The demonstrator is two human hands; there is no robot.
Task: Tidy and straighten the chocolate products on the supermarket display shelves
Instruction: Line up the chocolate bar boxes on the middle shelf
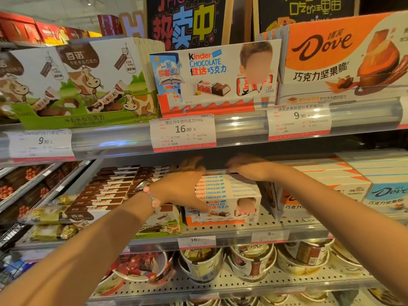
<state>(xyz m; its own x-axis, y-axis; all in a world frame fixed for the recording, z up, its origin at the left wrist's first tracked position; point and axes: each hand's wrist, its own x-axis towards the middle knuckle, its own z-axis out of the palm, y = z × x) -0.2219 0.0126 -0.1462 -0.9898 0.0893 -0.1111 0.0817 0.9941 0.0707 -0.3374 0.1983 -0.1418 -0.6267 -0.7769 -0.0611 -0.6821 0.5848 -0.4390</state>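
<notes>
A row of white Kinder chocolate boxes (223,196) stands on the middle shelf (231,227). My left hand (183,186), with a pink bead bracelet on the wrist, lies flat against the left side of the row, thumb across the front box. My right hand (247,167) rests on the top rear of the same row, fingers curled over the back boxes. Both hands touch the boxes; neither lifts one. Brown cow-print chocolate boxes (110,191) stand in rows to the left. Orange and blue Dove boxes (331,186) stand to the right.
The upper shelf holds a cow-print display carton (84,82), a Kinder carton (216,76) and an orange Dove carton (344,56), with price tags (183,131) on its rail. Dove tubs (251,261) fill the lower shelf. Gold-wrapped chocolates (48,213) lie at left.
</notes>
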